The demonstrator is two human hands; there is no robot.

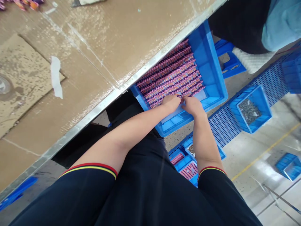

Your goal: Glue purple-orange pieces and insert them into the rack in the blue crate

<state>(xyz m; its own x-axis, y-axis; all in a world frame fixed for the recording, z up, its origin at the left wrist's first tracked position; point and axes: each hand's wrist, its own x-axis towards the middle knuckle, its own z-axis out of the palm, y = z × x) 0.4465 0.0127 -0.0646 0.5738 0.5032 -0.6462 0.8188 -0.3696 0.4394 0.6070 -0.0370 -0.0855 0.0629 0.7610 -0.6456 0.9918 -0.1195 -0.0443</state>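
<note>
My left hand (171, 102) and my right hand (192, 105) are close together over the near side of a blue plastic crate (175, 126). Both have curled fingers pinching at the nearest of several rows of pink-and-purple twisted strands (174, 73). Small orange bits show between the rows. A pale sheet (201, 94) lies under the strands along the near and right sides. My fingertips and the exact spot they grip are partly hidden.
A worn brown worktable (105, 40) with a metal edge borders the crate. On it lie cardboard (25, 72) and a white strip (55, 77). A seated person's dark-clothed leg (242, 25) is at upper right. Blue bins (265, 103) with small grey parts stand beyond.
</note>
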